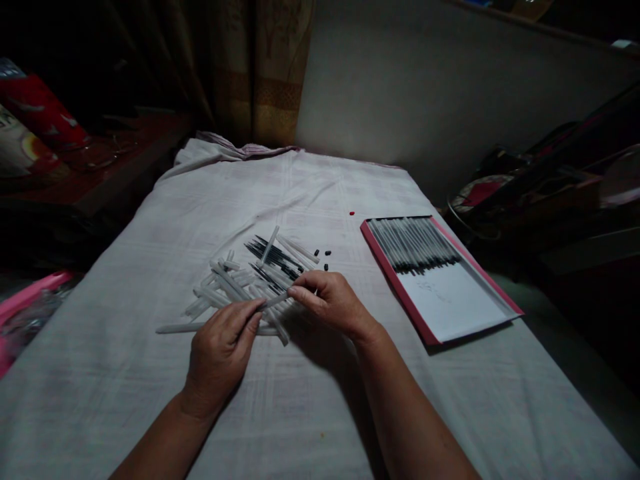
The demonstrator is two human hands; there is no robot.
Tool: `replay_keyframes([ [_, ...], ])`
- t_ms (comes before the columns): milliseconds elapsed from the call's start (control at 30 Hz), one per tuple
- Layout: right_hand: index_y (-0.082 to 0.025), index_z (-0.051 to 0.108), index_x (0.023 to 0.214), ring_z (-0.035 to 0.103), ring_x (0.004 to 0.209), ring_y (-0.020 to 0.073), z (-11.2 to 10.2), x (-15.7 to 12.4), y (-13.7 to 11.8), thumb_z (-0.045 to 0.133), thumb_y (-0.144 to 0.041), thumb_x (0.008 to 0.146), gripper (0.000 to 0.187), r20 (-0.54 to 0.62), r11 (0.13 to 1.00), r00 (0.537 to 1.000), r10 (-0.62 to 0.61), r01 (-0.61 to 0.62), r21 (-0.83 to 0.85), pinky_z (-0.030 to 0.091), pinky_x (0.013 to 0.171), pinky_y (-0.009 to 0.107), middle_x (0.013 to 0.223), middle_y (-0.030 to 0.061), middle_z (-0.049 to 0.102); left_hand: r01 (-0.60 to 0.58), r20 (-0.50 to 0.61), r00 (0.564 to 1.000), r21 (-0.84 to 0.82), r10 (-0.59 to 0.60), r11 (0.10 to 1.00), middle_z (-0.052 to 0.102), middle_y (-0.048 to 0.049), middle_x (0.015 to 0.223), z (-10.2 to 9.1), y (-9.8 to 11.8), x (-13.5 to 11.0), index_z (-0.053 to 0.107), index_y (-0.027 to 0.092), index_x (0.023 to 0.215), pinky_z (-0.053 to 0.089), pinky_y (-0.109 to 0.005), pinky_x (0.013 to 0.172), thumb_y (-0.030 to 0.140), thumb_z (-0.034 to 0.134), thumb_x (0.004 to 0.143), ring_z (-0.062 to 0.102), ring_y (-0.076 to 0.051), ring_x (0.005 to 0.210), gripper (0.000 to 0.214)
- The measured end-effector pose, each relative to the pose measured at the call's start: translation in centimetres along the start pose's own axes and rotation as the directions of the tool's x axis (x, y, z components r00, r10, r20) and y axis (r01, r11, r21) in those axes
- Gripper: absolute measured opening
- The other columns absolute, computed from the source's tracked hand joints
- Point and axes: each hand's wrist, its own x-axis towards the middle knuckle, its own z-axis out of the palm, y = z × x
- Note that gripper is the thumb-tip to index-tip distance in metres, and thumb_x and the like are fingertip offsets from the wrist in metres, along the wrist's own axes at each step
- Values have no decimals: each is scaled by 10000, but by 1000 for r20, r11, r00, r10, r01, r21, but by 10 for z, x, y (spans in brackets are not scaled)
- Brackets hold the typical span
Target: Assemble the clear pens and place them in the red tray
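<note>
A pale translucent pen barrel (277, 301) spans the gap between my hands. My left hand (220, 348) pinches its left end, and the fingers of my right hand (336, 301) close on its right end. Under and behind them lies a loose pile of similar pale barrels (227, 283). Dark, thin pen refills (273, 253) lie across the far part of that pile. Small black plugs (327, 253) rest just beyond my right hand. One small red piece (352, 213) sits farther back on the cloth.
To the right, a shallow box with a pink-red rim (395, 287) holds a row of pens (413, 241) at its far end. A pale checked cloth (280, 413) covers the surface. A pink basket (35, 297) stands at the left edge; a curtain (277, 73) hangs behind.
</note>
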Motion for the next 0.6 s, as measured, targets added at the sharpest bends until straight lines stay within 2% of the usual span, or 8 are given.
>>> replay_keyframes([
  [67, -166, 647, 638, 529, 611, 114, 0, 0, 2, 579, -341, 915, 335, 12, 995, 1000, 16, -15, -94, 353, 601, 244, 616, 0, 601, -14, 8, 1000, 12, 14, 1000, 758, -55, 991, 0, 0, 0, 680, 184, 1123, 551, -291, 828, 215, 582, 946, 711, -184, 891, 205],
  [133, -164, 619, 614, 502, 592, 113, 0, -1, 4, 522, -374, 945, 403, 28, 993, 999, 26, -23, -112, 342, 589, 248, 592, -1, 569, -14, 14, 1000, 17, 14, 1000, 758, -57, 990, 0, 0, 0, 681, 180, 1122, 550, -292, 828, 218, 577, 948, 711, -184, 891, 206],
  [267, -173, 680, 955, 577, 724, 136, -2, -4, 7, 559, -326, 904, 202, 80, 997, 997, 0, -6, 81, 414, 658, 245, 812, 16, 666, 14, 16, 1000, 13, -15, 1000, 759, -55, 992, -1, 1, 0, 689, 183, 1116, 549, -288, 826, 228, 572, 950, 712, -182, 889, 208],
  [333, -180, 664, 1013, 589, 765, 140, -3, -4, 9, 588, -267, 860, 191, 106, 984, 994, -7, -12, 179, 436, 679, 243, 868, 16, 674, 25, 24, 999, 8, -25, 1000, 760, -53, 997, -1, 1, 0, 692, 185, 1117, 548, -288, 829, 229, 568, 951, 712, -182, 895, 212],
  [467, -175, 662, 860, 585, 752, 138, -2, -4, 8, 583, -257, 854, 114, 95, 984, 995, 19, -36, 176, 435, 683, 247, 794, 6, 657, 22, 37, 999, 16, -23, 1000, 761, -49, 990, -1, 2, 0, 693, 185, 1109, 545, -286, 818, 233, 564, 952, 712, -181, 888, 208],
  [600, -167, 650, 771, 560, 672, 129, -2, -4, 7, 558, -358, 902, 249, 110, 992, 992, 54, -66, 110, 404, 627, 248, 697, 0, 618, 13, 39, 999, 20, -14, 1000, 760, -52, 988, -1, 1, 0, 688, 185, 1115, 546, -286, 809, 243, 558, 959, 710, -181, 882, 211],
])
